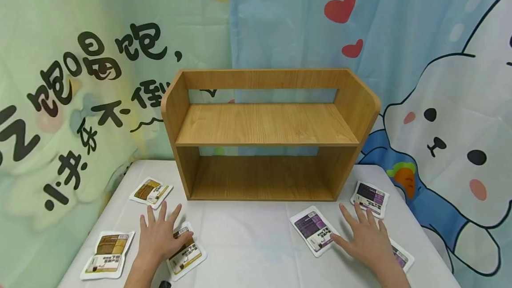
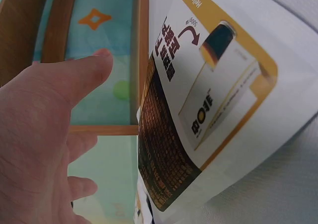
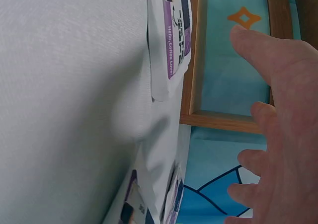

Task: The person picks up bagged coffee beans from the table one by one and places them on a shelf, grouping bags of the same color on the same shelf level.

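Note:
My left hand point(image 1: 161, 234), fingers spread, hovers beside a white coffee pouch with a brown and gold label point(image 1: 187, 256), overlapping its upper left part. In the left wrist view the thumb stands apart from that pouch point(image 2: 218, 100). Two more brown-labelled pouches lie nearby, one at the near left point(image 1: 108, 256) and one farther back point(image 1: 151, 191). On the other side my right hand point(image 1: 368, 242) is spread above the table, between a purple-labelled pouch point(image 1: 313, 231) and another point(image 1: 401, 254) partly hidden behind it. A third purple-labelled pouch point(image 1: 370, 198) lies beyond its fingertips. Neither hand holds anything.
A two-level wooden shelf point(image 1: 267, 123) stands at the back middle of the white-covered table point(image 1: 248, 243). Printed curtains point(image 1: 288, 21) hang behind and at both sides. A small black object point(image 1: 165, 284) shows at the bottom edge near the left wrist.

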The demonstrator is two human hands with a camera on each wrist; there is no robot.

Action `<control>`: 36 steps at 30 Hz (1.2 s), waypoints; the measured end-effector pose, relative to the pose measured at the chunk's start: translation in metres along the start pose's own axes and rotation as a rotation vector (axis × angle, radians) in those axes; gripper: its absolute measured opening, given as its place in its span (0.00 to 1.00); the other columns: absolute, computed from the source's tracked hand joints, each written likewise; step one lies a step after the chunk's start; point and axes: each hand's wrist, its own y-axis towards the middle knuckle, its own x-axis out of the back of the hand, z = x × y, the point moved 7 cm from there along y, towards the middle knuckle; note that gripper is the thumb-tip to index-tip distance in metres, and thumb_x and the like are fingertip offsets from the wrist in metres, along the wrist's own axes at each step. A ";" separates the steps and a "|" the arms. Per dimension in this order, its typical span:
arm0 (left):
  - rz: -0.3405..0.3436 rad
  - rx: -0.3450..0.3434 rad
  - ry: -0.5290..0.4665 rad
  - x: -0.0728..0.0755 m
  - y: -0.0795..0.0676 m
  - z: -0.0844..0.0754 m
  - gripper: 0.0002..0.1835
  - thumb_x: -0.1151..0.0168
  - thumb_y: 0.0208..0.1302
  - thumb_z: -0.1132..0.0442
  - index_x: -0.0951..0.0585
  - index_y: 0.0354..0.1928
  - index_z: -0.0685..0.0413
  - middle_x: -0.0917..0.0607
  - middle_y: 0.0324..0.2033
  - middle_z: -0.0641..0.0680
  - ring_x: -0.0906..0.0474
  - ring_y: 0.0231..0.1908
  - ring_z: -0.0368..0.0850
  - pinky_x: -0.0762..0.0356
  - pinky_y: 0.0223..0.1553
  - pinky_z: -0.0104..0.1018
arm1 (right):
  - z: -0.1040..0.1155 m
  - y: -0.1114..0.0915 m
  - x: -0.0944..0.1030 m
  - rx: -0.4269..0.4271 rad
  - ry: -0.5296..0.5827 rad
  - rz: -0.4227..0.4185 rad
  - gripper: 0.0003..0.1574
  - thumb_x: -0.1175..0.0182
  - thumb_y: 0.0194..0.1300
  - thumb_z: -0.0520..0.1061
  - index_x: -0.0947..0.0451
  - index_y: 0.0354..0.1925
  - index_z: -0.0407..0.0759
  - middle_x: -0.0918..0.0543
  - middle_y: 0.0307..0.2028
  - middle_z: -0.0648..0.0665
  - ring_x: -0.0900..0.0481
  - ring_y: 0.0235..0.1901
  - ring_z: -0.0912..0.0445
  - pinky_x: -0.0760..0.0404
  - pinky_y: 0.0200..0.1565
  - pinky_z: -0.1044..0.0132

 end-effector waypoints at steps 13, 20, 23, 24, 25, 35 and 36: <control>-0.019 -0.018 -0.009 0.004 -0.003 -0.003 0.43 0.36 0.53 0.33 0.27 0.67 0.49 0.35 0.65 0.72 0.48 0.62 0.84 0.49 0.55 0.75 | 0.005 0.000 -0.004 0.017 0.044 -0.009 0.58 0.40 0.54 0.76 0.38 0.71 0.43 0.42 0.66 0.22 0.44 0.61 0.21 0.41 0.50 0.24; 0.007 -0.024 -0.060 0.003 -0.002 -0.002 0.42 0.37 0.56 0.34 0.29 0.68 0.50 0.36 0.66 0.72 0.50 0.63 0.83 0.48 0.56 0.74 | 0.013 -0.001 0.003 0.042 0.116 -0.053 0.51 0.34 0.56 0.65 0.35 0.69 0.41 0.37 0.64 0.22 0.36 0.58 0.25 0.35 0.46 0.27; -0.001 -0.033 -0.104 0.005 -0.002 -0.001 0.41 0.37 0.58 0.37 0.31 0.69 0.51 0.36 0.66 0.72 0.50 0.64 0.82 0.45 0.56 0.73 | 0.016 0.000 0.004 0.053 0.155 -0.063 0.48 0.33 0.57 0.63 0.34 0.68 0.41 0.34 0.62 0.23 0.33 0.56 0.25 0.33 0.46 0.28; -0.008 -0.034 -0.118 0.007 -0.001 -0.001 0.40 0.37 0.59 0.39 0.31 0.69 0.52 0.35 0.66 0.71 0.50 0.64 0.82 0.44 0.56 0.72 | 0.017 0.000 0.005 0.056 0.169 -0.068 0.47 0.33 0.57 0.62 0.33 0.67 0.41 0.33 0.61 0.24 0.32 0.55 0.26 0.32 0.46 0.29; -0.018 -0.035 -0.134 0.008 -0.001 -0.002 0.39 0.36 0.60 0.40 0.31 0.69 0.52 0.35 0.65 0.71 0.49 0.64 0.81 0.43 0.55 0.72 | 0.018 0.000 0.005 0.063 0.182 -0.076 0.46 0.33 0.57 0.62 0.32 0.67 0.41 0.32 0.61 0.24 0.31 0.55 0.26 0.31 0.46 0.30; -0.192 -0.013 -0.156 0.029 0.013 -0.007 0.35 0.33 0.60 0.52 0.30 0.67 0.57 0.28 0.61 0.70 0.35 0.59 0.75 0.29 0.47 0.65 | 0.033 0.003 0.002 0.102 0.304 -0.137 0.36 0.32 0.59 0.53 0.26 0.62 0.40 0.26 0.57 0.30 0.27 0.55 0.33 0.30 0.51 0.36; -0.231 -0.020 -0.171 0.034 0.015 -0.008 0.34 0.32 0.60 0.54 0.30 0.67 0.57 0.26 0.59 0.69 0.32 0.58 0.73 0.28 0.46 0.64 | 0.034 0.004 0.002 0.105 0.309 -0.148 0.35 0.32 0.59 0.51 0.26 0.61 0.40 0.25 0.56 0.31 0.27 0.55 0.34 0.30 0.51 0.37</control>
